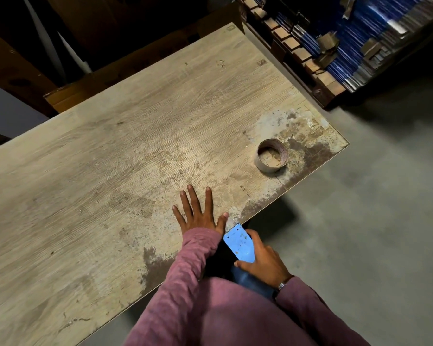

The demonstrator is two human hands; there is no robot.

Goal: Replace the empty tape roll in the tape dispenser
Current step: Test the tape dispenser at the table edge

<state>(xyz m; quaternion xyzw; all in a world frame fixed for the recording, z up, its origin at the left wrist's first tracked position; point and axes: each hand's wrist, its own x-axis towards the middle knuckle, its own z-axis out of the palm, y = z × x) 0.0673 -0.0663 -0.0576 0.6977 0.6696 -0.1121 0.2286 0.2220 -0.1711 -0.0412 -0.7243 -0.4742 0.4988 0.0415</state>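
Left hand (pixel 198 213) lies flat and released on the table (pixel 110 158), bracing; right hand (pixel 263 263) grasps the blue tape dispenser (pixel 238 243) off its near edge; the empty tape roll (pixel 271 155) sits far right.

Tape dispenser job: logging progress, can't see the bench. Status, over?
Left hand flat on table, empty. Right hand grips blue dispenser at table edge. Empty cardboard core lies apart. Nothing obstructing.
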